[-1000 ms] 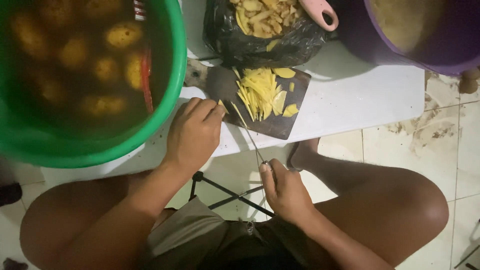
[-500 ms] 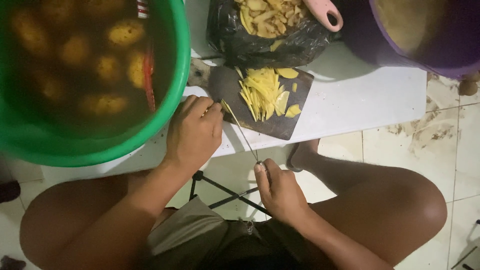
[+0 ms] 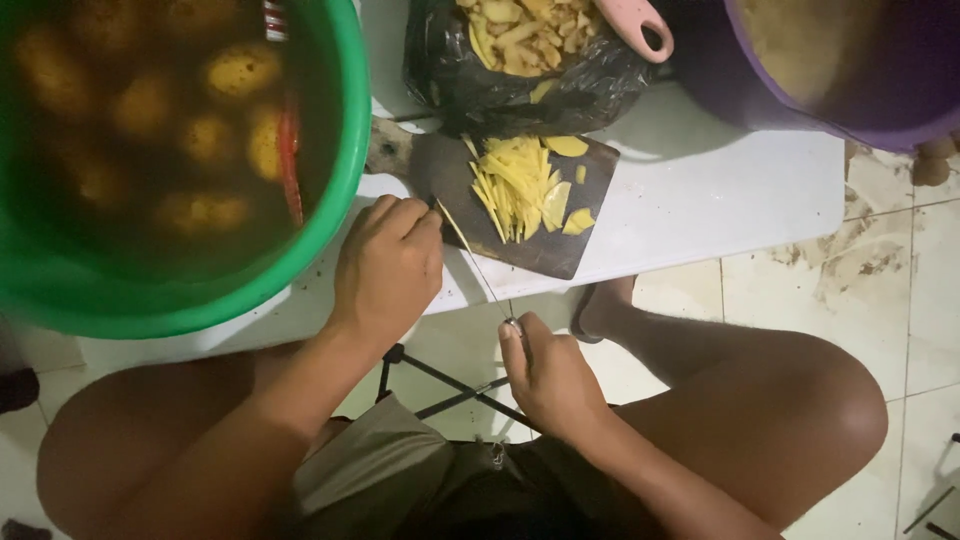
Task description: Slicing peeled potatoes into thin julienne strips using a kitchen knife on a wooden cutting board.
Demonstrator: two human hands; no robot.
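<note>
Holding the knife (image 3: 480, 265) in our closed right hand (image 3: 545, 375), we see its blade run toward upper left. Our left hand (image 3: 388, 265), curled closed, is nearer the board (image 3: 545, 245) at centre; what it grips we cannot tell.

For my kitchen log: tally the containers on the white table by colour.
Green tub: 1
Purple tub: 1
Black bag: 1
Total: 3
</note>
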